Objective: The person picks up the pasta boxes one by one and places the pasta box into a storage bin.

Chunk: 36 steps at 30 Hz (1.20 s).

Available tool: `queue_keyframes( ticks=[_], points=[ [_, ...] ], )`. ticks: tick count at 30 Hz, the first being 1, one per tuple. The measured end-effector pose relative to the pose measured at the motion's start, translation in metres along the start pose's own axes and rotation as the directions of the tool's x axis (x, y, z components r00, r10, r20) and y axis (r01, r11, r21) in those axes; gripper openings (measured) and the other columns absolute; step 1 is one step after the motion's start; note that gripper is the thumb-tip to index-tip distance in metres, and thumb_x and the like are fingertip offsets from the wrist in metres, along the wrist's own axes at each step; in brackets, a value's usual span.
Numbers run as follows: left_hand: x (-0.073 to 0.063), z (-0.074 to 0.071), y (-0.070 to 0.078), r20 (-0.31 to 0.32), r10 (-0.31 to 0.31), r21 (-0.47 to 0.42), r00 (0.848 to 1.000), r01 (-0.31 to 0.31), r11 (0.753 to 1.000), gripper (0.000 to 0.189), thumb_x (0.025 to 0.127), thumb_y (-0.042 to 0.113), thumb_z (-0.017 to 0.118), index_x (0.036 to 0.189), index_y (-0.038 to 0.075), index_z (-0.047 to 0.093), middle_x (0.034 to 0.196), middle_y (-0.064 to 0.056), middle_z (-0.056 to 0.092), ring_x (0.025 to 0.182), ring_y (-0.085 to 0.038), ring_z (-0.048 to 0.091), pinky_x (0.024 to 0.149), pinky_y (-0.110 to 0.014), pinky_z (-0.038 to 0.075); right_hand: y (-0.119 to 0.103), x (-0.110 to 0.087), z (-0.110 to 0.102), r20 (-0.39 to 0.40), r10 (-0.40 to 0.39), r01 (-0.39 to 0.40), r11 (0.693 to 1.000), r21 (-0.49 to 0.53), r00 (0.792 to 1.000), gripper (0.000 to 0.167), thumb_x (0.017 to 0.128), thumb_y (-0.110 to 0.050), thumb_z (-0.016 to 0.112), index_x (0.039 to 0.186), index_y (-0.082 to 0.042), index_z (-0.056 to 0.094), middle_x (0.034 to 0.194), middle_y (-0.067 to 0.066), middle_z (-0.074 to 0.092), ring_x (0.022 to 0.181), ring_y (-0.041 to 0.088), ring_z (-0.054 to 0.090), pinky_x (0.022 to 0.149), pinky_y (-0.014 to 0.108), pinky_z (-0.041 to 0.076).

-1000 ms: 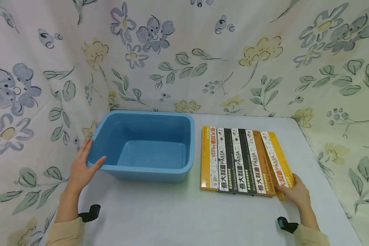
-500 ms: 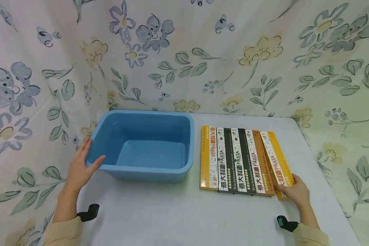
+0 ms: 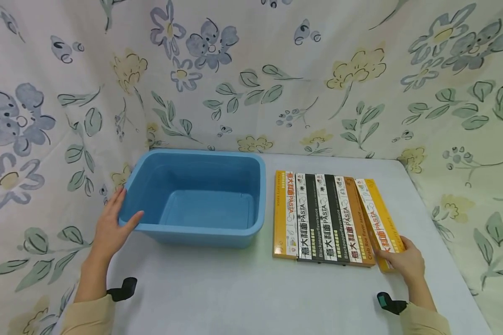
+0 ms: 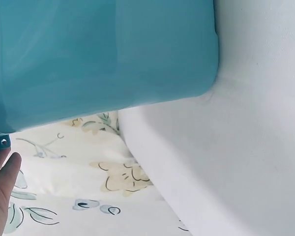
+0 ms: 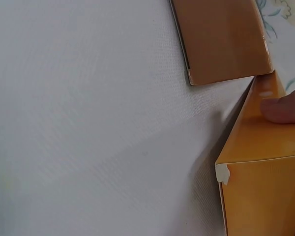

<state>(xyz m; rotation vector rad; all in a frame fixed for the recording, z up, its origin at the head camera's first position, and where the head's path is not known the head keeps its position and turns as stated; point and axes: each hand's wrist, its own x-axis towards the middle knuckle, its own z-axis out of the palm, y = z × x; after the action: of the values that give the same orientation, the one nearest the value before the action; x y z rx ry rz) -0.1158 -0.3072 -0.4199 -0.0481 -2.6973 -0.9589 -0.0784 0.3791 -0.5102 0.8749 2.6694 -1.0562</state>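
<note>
So the right hand (image 3: 406,260) has a slim yellow pasta box (image 3: 378,218) pinched by its near end, thumb on the side facing the other boxes and fingers round the far side. The box lies right at that hand and reaches away from it at a slant. Looks-wise it's a warm orangey yellow with a white strip down the left, printed with red PASTA lettering and red Chinese characters. Close up, the end by the thumb is plain orange-yellow, with a small pale patch at one corner, like the colour has come off there.

Just left of the right hand is a brown box (image 3: 359,223) with "Crab Roe flavor sauce" on it. The gap between the two widens toward the hand; I can't tell if their far ends touch. Further left of the hand come two black boxes (image 3: 314,214) side by side, then another yellow box (image 3: 280,214).

Over on the other side, the left hand (image 3: 111,230) rests on the near left corner of a blue tub (image 3: 201,231), thumb spread well away from the straight fingers. Everything's on a white desk (image 3: 255,293).
</note>
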Motion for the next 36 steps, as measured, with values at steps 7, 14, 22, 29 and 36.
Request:
queue_keyframes(
  ticks=[7,14,22,29,36],
  points=[
    [-0.001,0.000,0.000,-0.004,0.028,0.052,1.000,-0.028,0.998,0.077,0.094,0.039,0.060,0.151,-0.001,0.027,0.156,-0.025,0.023,0.140,-0.050,0.021,0.099,-0.075,0.024,0.001,-0.002,-0.002,-0.016,0.028,-0.028,1.000,0.006,0.999,0.097,0.083,-0.038,0.071,0.149,0.009,0.018,0.141,0.038,0.029,0.121,0.051,0.033,0.095,0.062,0.035],
    [-0.001,-0.001,-0.004,0.016,0.064,0.043,0.998,-0.065,0.997,0.087,0.089,0.042,0.066,0.152,0.000,0.024,0.157,-0.023,0.022,0.139,-0.051,0.022,0.096,-0.076,0.028,-0.001,-0.007,-0.005,-0.069,0.042,-0.045,0.998,-0.037,0.997,0.097,0.081,-0.038,0.072,0.149,0.008,0.020,0.141,0.038,0.031,0.121,0.052,0.034,0.094,0.062,0.031],
    [-0.002,-0.001,-0.004,0.025,0.062,0.012,0.998,-0.063,0.998,0.089,0.087,0.040,0.068,0.153,0.002,0.023,0.158,-0.022,0.019,0.139,-0.052,0.020,0.096,-0.076,0.026,-0.004,-0.012,-0.012,-0.107,0.047,-0.053,0.997,-0.051,0.993,0.095,0.081,-0.036,0.072,0.149,0.006,0.022,0.140,0.037,0.033,0.119,0.051,0.035,0.093,0.061,0.032],
    [-0.002,-0.002,-0.001,0.036,0.042,0.013,0.998,-0.043,0.999,0.089,0.088,0.039,0.068,0.154,0.002,0.021,0.159,-0.021,0.017,0.138,-0.054,0.021,0.094,-0.078,0.028,-0.009,-0.016,-0.019,-0.125,0.028,-0.034,0.999,-0.042,0.992,0.094,0.080,-0.034,0.073,0.150,0.006,0.022,0.140,0.037,0.034,0.118,0.050,0.036,0.091,0.060,0.030],
    [-0.002,-0.003,-0.002,0.034,0.044,0.004,0.998,-0.044,0.999,0.090,0.087,0.037,0.070,0.154,0.001,0.021,0.158,-0.021,0.018,0.137,-0.053,0.023,0.094,-0.077,0.029,-0.020,-0.020,-0.025,-0.141,0.013,-0.015,1.000,-0.012,0.990,0.093,0.080,-0.030,0.073,0.151,0.003,0.022,0.142,0.035,0.034,0.120,0.049,0.036,0.091,0.060,0.032]
  ],
)
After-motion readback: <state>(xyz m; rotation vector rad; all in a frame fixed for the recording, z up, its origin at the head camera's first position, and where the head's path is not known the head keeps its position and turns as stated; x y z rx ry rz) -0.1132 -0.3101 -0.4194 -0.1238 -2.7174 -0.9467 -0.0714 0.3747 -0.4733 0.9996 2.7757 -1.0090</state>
